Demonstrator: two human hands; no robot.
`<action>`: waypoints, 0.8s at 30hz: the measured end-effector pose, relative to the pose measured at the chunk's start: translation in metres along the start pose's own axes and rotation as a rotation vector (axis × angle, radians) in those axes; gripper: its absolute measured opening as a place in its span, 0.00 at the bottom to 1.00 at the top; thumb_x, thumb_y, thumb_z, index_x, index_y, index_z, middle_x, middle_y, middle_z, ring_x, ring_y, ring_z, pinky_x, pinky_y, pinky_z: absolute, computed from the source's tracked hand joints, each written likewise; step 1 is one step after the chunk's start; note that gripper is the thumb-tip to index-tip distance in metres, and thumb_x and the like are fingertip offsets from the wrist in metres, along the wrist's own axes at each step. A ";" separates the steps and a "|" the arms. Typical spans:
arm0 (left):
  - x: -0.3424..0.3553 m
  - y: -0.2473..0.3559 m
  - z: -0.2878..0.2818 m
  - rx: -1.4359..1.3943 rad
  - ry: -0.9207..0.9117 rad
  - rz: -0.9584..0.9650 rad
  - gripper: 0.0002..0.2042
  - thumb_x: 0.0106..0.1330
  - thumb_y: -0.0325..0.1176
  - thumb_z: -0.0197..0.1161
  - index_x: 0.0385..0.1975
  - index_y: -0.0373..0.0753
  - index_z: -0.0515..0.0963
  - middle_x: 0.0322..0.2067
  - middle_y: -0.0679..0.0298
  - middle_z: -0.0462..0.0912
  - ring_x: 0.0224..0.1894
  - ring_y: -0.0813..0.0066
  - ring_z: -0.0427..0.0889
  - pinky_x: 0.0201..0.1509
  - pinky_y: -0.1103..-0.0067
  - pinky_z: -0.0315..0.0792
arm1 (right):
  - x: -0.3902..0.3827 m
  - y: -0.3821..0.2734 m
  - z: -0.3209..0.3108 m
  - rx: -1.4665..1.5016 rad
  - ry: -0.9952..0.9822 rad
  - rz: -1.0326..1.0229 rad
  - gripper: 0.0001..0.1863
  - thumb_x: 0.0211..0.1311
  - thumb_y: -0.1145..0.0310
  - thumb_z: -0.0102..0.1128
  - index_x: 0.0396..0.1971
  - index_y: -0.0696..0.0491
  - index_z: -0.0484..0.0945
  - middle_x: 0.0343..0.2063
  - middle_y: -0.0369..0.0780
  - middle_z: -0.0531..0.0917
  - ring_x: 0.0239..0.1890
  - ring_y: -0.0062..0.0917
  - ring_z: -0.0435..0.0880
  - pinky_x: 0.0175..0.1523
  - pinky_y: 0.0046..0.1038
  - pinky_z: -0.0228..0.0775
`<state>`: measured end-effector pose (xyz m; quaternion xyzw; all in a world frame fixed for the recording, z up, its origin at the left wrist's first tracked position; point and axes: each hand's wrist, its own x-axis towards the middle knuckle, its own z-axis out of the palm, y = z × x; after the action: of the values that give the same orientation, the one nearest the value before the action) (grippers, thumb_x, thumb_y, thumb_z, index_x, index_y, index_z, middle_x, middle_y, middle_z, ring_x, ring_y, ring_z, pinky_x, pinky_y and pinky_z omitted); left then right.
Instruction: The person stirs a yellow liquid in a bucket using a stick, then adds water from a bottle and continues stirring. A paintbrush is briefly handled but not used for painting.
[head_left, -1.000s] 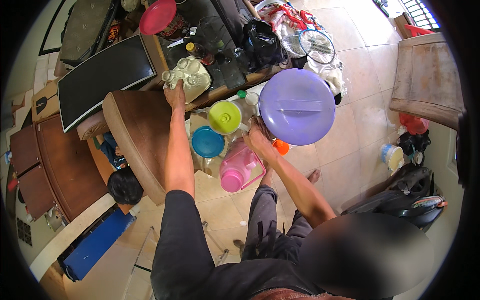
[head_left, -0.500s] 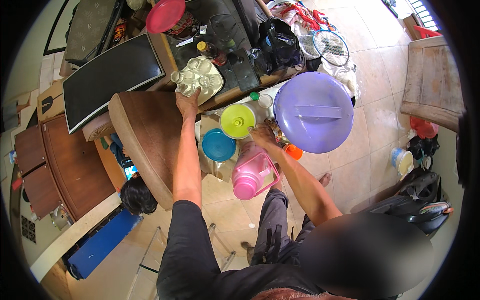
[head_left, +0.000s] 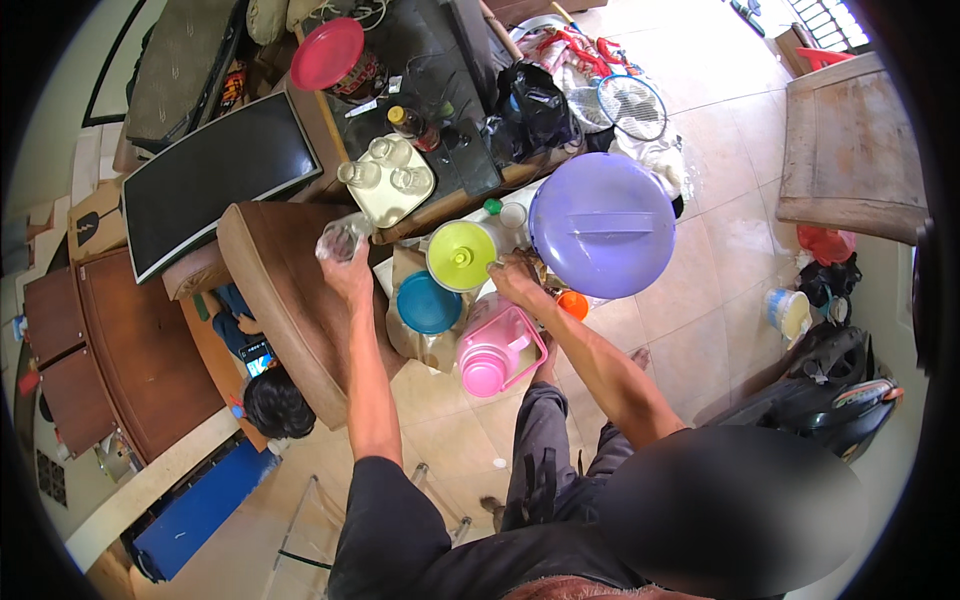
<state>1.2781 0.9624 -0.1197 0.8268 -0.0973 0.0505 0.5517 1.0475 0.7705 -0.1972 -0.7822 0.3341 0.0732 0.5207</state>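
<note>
My left hand [head_left: 346, 270] is closed round a clear drinking glass [head_left: 343, 236], raised just left of a cream tray [head_left: 390, 212] holding several glasses. My right hand [head_left: 512, 276] is closed at the handle of a pitcher with a lime-green lid [head_left: 458, 248]. A blue round lid [head_left: 428, 302] lies below the pitcher. A pink jug [head_left: 485, 365] stands nearer me, under my right arm. A large purple lidded container [head_left: 602, 225] is right of my right hand, with an orange cup [head_left: 572, 305] beside it.
A dark cluttered table [head_left: 454, 178] is at the back, beside a monitor [head_left: 220, 170] and a brown padded seat [head_left: 285, 300]. A person [head_left: 275, 400] with a phone is at left. A wooden piece of furniture [head_left: 850, 150] and black bags are at right, on the tiled floor [head_left: 700, 300].
My left hand has lifted a glass off the tray and moved it toward me. My right hand stays at the pitcher's handle.
</note>
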 end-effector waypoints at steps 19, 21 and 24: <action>-0.075 0.293 -0.176 -0.063 0.271 0.415 0.25 0.63 0.39 0.70 0.53 0.28 0.73 0.49 0.54 0.78 0.52 0.62 0.77 0.58 0.68 0.74 | -0.228 -0.218 -0.216 0.158 0.140 -0.367 0.22 0.52 0.55 0.61 0.18 0.62 0.80 0.20 0.56 0.80 0.28 0.52 0.83 0.35 0.45 0.76; -0.068 0.299 -0.169 -0.246 0.042 0.429 0.26 0.62 0.38 0.70 0.54 0.28 0.72 0.49 0.55 0.77 0.52 0.63 0.76 0.58 0.69 0.73 | -0.276 -0.215 -0.257 0.135 0.264 -0.421 0.24 0.54 0.53 0.61 0.19 0.64 0.80 0.19 0.57 0.79 0.27 0.53 0.82 0.35 0.45 0.75; -0.115 0.363 -0.131 -0.448 -0.109 0.405 0.26 0.60 0.34 0.70 0.56 0.31 0.72 0.51 0.56 0.76 0.53 0.65 0.76 0.59 0.70 0.73 | -0.338 -0.200 -0.312 0.037 0.265 -0.418 0.27 0.59 0.49 0.59 0.19 0.62 0.79 0.18 0.55 0.78 0.25 0.51 0.80 0.35 0.46 0.72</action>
<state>1.0903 0.9606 0.2364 0.6500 -0.2984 0.0923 0.6928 0.8358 0.6986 0.2518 -0.8275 0.2317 -0.1456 0.4903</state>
